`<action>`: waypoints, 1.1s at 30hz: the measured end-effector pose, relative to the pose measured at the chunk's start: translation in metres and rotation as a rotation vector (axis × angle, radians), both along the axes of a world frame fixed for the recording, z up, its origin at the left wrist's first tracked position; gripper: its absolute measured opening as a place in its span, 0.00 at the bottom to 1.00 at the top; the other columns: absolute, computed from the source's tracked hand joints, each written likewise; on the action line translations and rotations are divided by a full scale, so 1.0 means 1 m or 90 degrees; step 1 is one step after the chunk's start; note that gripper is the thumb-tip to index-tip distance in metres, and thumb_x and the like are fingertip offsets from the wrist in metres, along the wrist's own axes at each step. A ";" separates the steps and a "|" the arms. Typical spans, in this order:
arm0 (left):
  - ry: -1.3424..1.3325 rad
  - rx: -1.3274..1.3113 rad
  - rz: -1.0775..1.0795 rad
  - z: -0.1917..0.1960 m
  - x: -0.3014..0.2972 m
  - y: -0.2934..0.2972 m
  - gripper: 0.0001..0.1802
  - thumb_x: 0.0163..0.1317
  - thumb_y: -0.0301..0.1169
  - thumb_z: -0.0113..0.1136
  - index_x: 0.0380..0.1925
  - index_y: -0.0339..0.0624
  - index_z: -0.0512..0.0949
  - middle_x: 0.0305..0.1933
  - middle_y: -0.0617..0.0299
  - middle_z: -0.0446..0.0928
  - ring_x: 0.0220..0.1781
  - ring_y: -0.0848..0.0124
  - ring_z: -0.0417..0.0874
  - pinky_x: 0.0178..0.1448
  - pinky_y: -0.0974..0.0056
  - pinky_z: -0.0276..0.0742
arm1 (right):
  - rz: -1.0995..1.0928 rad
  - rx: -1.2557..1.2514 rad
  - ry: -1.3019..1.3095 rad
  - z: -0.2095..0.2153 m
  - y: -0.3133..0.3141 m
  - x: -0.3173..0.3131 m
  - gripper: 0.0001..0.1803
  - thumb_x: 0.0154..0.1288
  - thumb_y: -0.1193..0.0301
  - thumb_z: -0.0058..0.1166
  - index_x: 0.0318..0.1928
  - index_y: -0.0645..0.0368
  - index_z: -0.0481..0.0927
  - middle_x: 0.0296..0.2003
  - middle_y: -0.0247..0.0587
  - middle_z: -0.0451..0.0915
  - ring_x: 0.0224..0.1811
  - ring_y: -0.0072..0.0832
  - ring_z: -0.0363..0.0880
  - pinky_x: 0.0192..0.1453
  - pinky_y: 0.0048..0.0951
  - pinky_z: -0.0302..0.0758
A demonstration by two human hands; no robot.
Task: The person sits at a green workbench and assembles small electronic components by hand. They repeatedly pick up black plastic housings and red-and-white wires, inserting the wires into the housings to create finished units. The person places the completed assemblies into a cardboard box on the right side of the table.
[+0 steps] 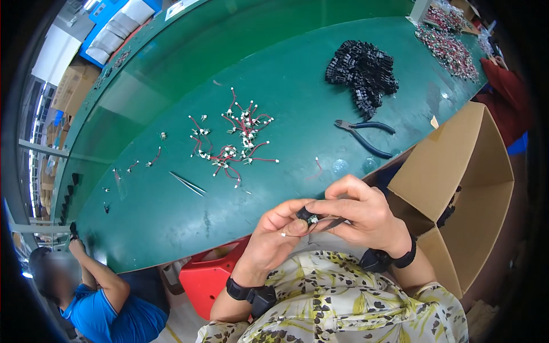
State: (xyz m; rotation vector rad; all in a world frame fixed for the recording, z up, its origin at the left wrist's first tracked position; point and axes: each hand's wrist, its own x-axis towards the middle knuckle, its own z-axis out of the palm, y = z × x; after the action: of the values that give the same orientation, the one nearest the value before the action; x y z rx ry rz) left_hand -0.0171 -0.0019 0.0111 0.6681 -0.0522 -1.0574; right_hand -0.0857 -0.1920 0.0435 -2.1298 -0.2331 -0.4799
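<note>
Close to my body, just off the front edge of the green table, both hands meet around one small piece. My left hand [280,227] pinches a small black housing [304,213]. A bit of green board and a white connector [313,219] show at its open side, and a thin red wire with a white end [284,234] hangs over the fingers. My right hand [366,214] is closed on a dark slender piece [334,223] beside the housing. Fingers partly cover that piece, so its kind is unclear.
On the table [240,74] lie red wires with white connectors [246,128], tweezers [187,183], blue-handled pliers [366,134] and a black parts pile [363,74]. An open cardboard box [440,154] stands right. A red stool [209,277] is below; a person in blue [114,306] sits left.
</note>
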 end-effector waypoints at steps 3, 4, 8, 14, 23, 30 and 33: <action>0.036 -0.010 0.005 0.002 0.002 0.003 0.21 0.69 0.30 0.53 0.60 0.34 0.69 0.53 0.57 0.77 0.51 0.69 0.79 0.56 0.61 0.75 | 0.033 -0.082 -0.052 0.003 -0.008 -0.002 0.25 0.42 0.78 0.68 0.47 0.57 0.84 0.35 0.32 0.75 0.22 0.22 0.76 0.22 0.25 0.74; 0.035 0.002 0.018 0.004 0.002 0.002 0.21 0.69 0.31 0.52 0.60 0.34 0.69 0.52 0.57 0.77 0.50 0.69 0.79 0.54 0.62 0.75 | 0.037 -0.107 -0.043 0.006 -0.009 -0.002 0.24 0.42 0.78 0.67 0.47 0.57 0.84 0.34 0.31 0.75 0.22 0.22 0.76 0.21 0.25 0.73; -0.004 0.073 -0.037 0.013 -0.003 0.005 0.19 0.70 0.33 0.51 0.57 0.36 0.70 0.48 0.59 0.77 0.45 0.73 0.80 0.48 0.66 0.77 | 0.058 -0.222 -0.016 0.021 -0.011 -0.005 0.23 0.46 0.77 0.62 0.48 0.55 0.83 0.32 0.28 0.72 0.20 0.21 0.75 0.19 0.24 0.72; -0.194 0.184 -0.037 0.011 -0.007 0.007 0.15 0.65 0.25 0.61 0.51 0.34 0.77 0.43 0.60 0.80 0.39 0.77 0.80 0.41 0.71 0.78 | 0.119 -0.261 0.006 0.023 -0.011 -0.002 0.22 0.50 0.75 0.61 0.50 0.56 0.82 0.30 0.29 0.71 0.20 0.21 0.75 0.19 0.24 0.71; -0.178 0.111 0.083 0.005 -0.007 0.009 0.18 0.67 0.28 0.58 0.55 0.34 0.74 0.43 0.54 0.79 0.36 0.69 0.80 0.39 0.66 0.78 | -0.056 -0.100 0.078 0.010 0.009 -0.019 0.14 0.55 0.76 0.64 0.44 0.58 0.82 0.23 0.36 0.72 0.18 0.29 0.74 0.21 0.30 0.71; -0.258 0.133 0.086 0.002 -0.005 0.010 0.15 0.67 0.27 0.58 0.52 0.33 0.75 0.43 0.55 0.78 0.37 0.69 0.80 0.42 0.66 0.78 | -0.064 -0.219 0.085 0.017 0.015 -0.011 0.15 0.52 0.77 0.63 0.42 0.57 0.82 0.22 0.33 0.70 0.18 0.26 0.75 0.21 0.28 0.71; -0.298 0.146 0.099 0.001 -0.005 0.009 0.14 0.67 0.27 0.58 0.51 0.32 0.76 0.42 0.55 0.78 0.37 0.69 0.81 0.43 0.65 0.79 | -0.062 -0.231 0.089 0.016 0.015 -0.010 0.15 0.51 0.77 0.63 0.42 0.57 0.82 0.22 0.33 0.70 0.18 0.26 0.75 0.21 0.29 0.71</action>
State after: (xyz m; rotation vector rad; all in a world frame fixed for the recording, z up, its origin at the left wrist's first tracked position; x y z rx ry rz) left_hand -0.0221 0.0067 0.0123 1.1007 -0.2832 -0.7465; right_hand -0.0959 -0.1772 0.0593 -2.5274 -0.1445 -0.3623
